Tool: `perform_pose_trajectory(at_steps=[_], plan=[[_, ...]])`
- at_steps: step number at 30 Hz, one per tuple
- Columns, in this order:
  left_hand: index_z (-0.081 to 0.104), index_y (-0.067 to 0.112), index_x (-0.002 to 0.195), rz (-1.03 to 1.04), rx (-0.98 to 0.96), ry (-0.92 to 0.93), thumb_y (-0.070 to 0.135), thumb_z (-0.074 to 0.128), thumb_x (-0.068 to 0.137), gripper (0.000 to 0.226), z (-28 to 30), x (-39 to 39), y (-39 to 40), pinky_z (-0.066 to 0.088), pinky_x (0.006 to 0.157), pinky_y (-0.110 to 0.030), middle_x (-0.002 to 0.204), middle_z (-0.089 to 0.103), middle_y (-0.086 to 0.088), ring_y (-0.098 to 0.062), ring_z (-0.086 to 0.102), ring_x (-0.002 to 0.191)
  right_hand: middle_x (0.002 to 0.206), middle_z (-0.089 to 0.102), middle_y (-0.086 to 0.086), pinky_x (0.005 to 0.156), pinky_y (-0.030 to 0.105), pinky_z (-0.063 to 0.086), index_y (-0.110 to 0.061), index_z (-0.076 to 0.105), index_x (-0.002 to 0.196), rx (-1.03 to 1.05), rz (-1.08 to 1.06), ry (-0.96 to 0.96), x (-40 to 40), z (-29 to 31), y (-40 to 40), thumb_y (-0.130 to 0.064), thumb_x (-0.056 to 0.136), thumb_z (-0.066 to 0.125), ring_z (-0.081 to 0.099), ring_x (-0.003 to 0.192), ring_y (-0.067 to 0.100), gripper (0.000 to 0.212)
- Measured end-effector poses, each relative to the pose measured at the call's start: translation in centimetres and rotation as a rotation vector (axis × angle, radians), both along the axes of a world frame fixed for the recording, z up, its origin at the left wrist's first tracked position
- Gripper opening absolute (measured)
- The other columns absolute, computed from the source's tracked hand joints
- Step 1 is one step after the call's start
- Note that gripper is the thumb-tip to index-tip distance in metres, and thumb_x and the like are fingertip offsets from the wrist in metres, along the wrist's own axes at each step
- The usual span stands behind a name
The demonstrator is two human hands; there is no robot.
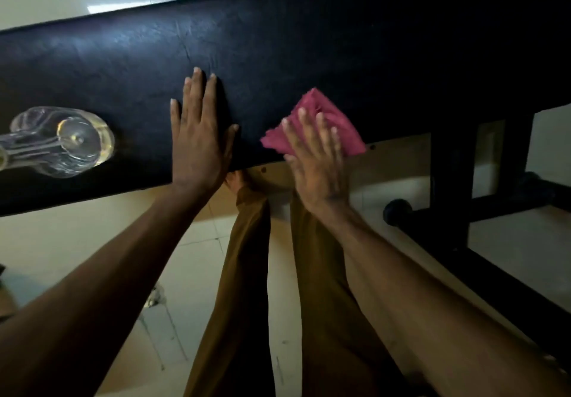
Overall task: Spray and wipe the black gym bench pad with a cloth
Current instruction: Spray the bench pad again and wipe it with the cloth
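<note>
The black gym bench pad (293, 44) runs across the view from left to upper right. My left hand (199, 131) lies flat on the pad near its front edge, fingers spread, holding nothing. To its right, my right hand (315, 155) presses a crumpled pink cloth (327, 115) against the pad's front edge, fingers spread over it. A clear spray bottle (61, 141) with pale yellow liquid stands on the pad at the left, apart from both hands.
The bench's black metal frame (448, 180) and its foot bar stand at the right. Under the pad a light wooden board (398, 155) shows. My legs in brown trousers (247, 273) stand on the cream tiled floor (77, 242).
</note>
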State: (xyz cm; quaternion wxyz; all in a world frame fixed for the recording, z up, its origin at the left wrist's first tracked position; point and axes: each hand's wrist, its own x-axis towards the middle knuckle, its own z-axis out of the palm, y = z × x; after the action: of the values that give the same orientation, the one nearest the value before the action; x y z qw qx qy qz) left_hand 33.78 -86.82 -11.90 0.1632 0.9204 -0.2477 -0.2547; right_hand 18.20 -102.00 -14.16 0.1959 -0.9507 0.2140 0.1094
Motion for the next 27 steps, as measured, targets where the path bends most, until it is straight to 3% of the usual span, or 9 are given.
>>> perform_pose_trajectory(at_steps=[2, 6, 9, 12, 15, 18, 20, 23, 27], plan=[[0.011, 0.019, 0.162, -0.019, -0.005, 0.006, 0.034, 0.050, 0.104, 0.071, 0.2, -0.1, 0.3, -0.002, 0.127, -0.048, 0.170, 0.000, -0.011, -0.028, -0.003, 0.157, 0.166, 0.020, 0.010, 0.125, 0.044, -0.002, -0.024, 0.027, 0.158, -0.082, -0.096, -0.009, 0.2, 0.1, -5.4, -0.041, 0.107, 0.029, 0.007, 0.154, 0.029, 0.054], [0.012, 0.020, 0.162, 0.002, -0.028, -0.006, 0.034, 0.049, 0.104, 0.070, 0.0, -0.4, 0.1, -0.002, 0.127, -0.050, 0.170, 0.001, -0.011, -0.028, -0.002, 0.157, 0.168, 0.013, 0.007, 0.125, 0.047, -0.001, -0.027, 0.024, 0.159, -0.218, -0.632, 0.028, 5.1, 0.2, -15.7, -0.044, 0.105, 0.014, 0.006, 0.156, 0.031, 0.058], [0.015, 0.018, 0.161, 0.058, -0.044, -0.006, 0.030, 0.051, 0.103, 0.069, -0.1, -0.7, -0.5, -0.002, 0.127, -0.051, 0.170, 0.003, -0.012, -0.027, -0.001, 0.157, 0.169, 0.012, 0.003, 0.125, 0.048, 0.003, -0.032, 0.021, 0.159, -0.278, -0.860, 0.067, 9.6, 0.0, -15.6, -0.045, 0.104, 0.016, 0.005, 0.156, 0.028, 0.057], [0.017, 0.017, 0.161, 0.104, -0.052, 0.004, 0.027, 0.052, 0.101, 0.070, -0.1, -1.0, -1.0, -0.002, 0.127, -0.051, 0.170, 0.004, -0.011, -0.027, -0.001, 0.157, 0.166, 0.022, 0.007, 0.125, 0.049, 0.007, -0.031, 0.032, 0.157, -0.280, -0.648, -0.029, 11.6, -0.5, -8.8, -0.045, 0.104, 0.022, 0.014, 0.154, 0.033, 0.056], [0.017, 0.017, 0.160, 0.102, -0.037, 0.007, 0.024, 0.055, 0.100, 0.071, 0.1, -0.9, -0.9, 0.000, 0.127, -0.051, 0.170, 0.005, -0.010, -0.026, 0.001, 0.157, 0.165, 0.024, 0.010, 0.125, 0.053, 0.008, -0.027, 0.034, 0.156, -0.128, -0.068, -0.051, 11.3, -0.3, -2.7, -0.044, 0.105, 0.023, 0.016, 0.154, 0.035, 0.054], [0.018, 0.016, 0.160, 0.097, -0.036, 0.027, 0.022, 0.056, 0.099, 0.072, 0.3, -0.3, -0.9, 0.002, 0.127, -0.050, 0.170, 0.008, -0.009, -0.024, 0.003, 0.157, 0.166, 0.023, 0.008, 0.125, 0.051, 0.006, -0.025, 0.031, 0.157, -0.049, 0.242, -0.049, 11.0, -0.2, -5.6, -0.041, 0.106, 0.023, 0.015, 0.154, 0.032, 0.054], [0.018, 0.017, 0.160, 0.103, -0.025, 0.036, 0.022, 0.056, 0.099, 0.073, 0.4, -0.2, -0.8, 0.002, 0.127, -0.050, 0.170, 0.008, -0.008, -0.024, 0.003, 0.157, 0.166, 0.023, 0.008, 0.125, 0.050, 0.005, -0.023, 0.030, 0.158, -0.124, 0.161, -0.039, 11.2, -0.6, -10.3, -0.038, 0.106, 0.022, 0.016, 0.154, 0.033, 0.054], [0.017, 0.017, 0.160, 0.109, -0.023, 0.036, 0.022, 0.057, 0.099, 0.073, 0.4, -0.3, -1.0, 0.000, 0.127, -0.048, 0.170, 0.007, -0.008, -0.024, 0.002, 0.157, 0.167, 0.021, 0.006, 0.125, 0.053, 0.005, -0.021, 0.031, 0.157, -0.246, -0.316, 0.010, 12.8, -0.5, -17.7, -0.041, 0.104, 0.016, 0.013, 0.155, 0.031, 0.058], [0.022, 0.014, 0.159, 0.165, -0.028, 0.040, 0.017, 0.058, 0.097, 0.072, 0.8, -0.6, -1.8, -0.002, 0.127, -0.048, 0.169, 0.010, -0.010, -0.025, 0.003, 0.157, 0.165, 0.026, 0.003, 0.125, 0.051, 0.006, -0.028, 0.040, 0.153, -0.245, -0.598, 0.056, 15.2, -0.6, -16.3, -0.043, 0.104, 0.021, 0.013, 0.155, 0.028, 0.055]])
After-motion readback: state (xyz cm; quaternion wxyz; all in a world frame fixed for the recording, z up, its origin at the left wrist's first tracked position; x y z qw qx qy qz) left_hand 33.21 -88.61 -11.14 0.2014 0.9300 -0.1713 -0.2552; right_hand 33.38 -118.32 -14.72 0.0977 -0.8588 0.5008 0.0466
